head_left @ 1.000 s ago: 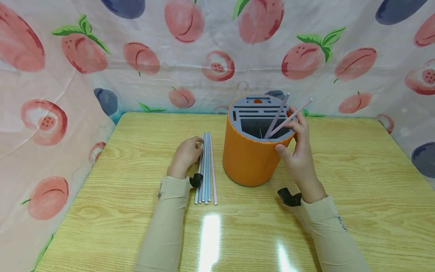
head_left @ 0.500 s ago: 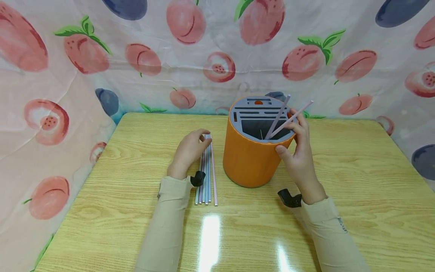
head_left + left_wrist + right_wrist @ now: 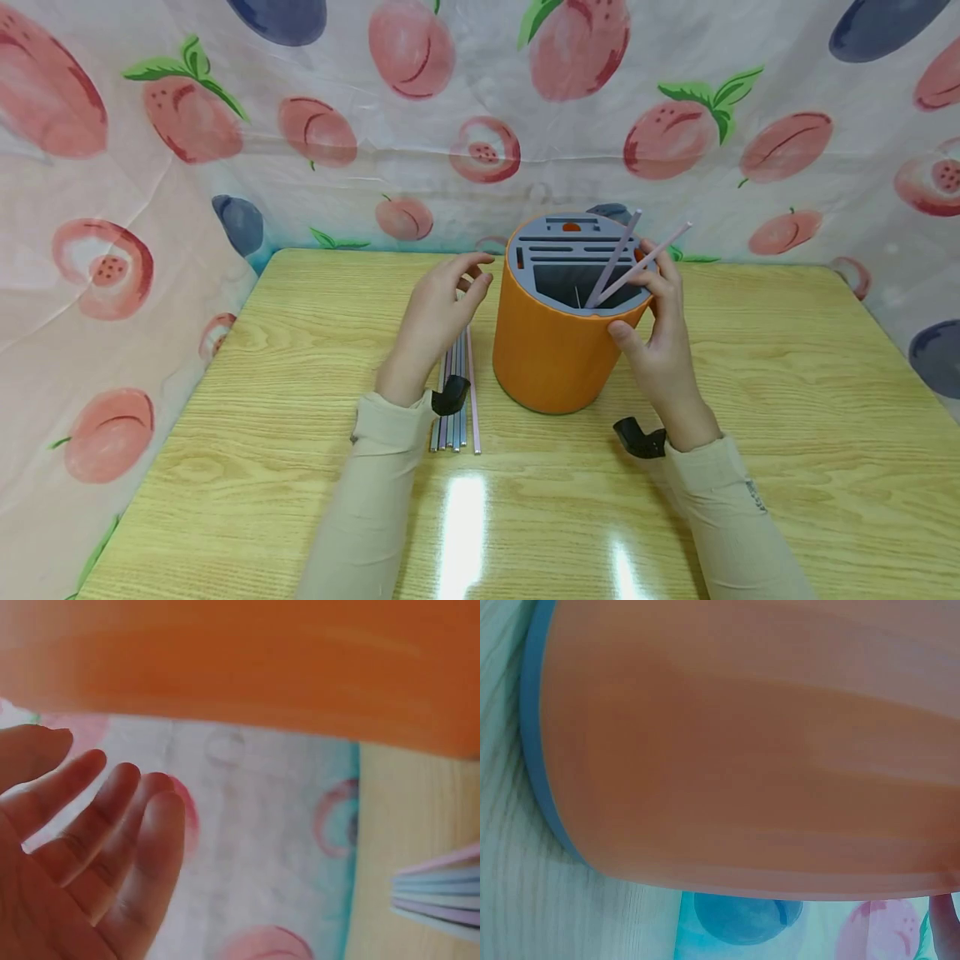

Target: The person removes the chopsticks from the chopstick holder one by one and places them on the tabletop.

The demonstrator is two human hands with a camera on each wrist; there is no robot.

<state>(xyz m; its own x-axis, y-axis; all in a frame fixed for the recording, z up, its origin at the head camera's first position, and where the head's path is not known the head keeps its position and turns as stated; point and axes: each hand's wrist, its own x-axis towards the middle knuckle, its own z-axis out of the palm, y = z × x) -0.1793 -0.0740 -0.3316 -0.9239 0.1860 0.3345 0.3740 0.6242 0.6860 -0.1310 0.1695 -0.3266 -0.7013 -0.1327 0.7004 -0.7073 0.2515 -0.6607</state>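
Observation:
An orange, round knife block (image 3: pixel 551 358) with a grey slotted top stands upright on the table. My right hand (image 3: pixel 660 333) grips its right side at the rim, thumb against the outer wall and fingers behind. Two pale pink-purple chopsticks (image 3: pixel 617 258) lean in the block's large front compartment. My left hand (image 3: pixel 442 312) hovers left of the block with loosely bent fingers, holding nothing; the left wrist view shows its bare palm (image 3: pixel 45 900) beside the orange wall (image 3: pixel 262 667). Several pastel chopsticks (image 3: pixel 457 429) lie side by side on the table, partly hidden under the left hand and wrist.
The wood-grain table (image 3: pixel 285 350) ends at the back against a fruit-patterned cloth (image 3: pixel 562 150), which also hangs along both sides. A black wrist-camera mount (image 3: pixel 452 396) juts from the left wrist over the chopsticks. Another mount (image 3: pixel 639 437) sits at the right wrist.
My left hand has left the lying chopsticks and moved up and right toward the block, with nothing in it. The right hand stays at the block's rim.

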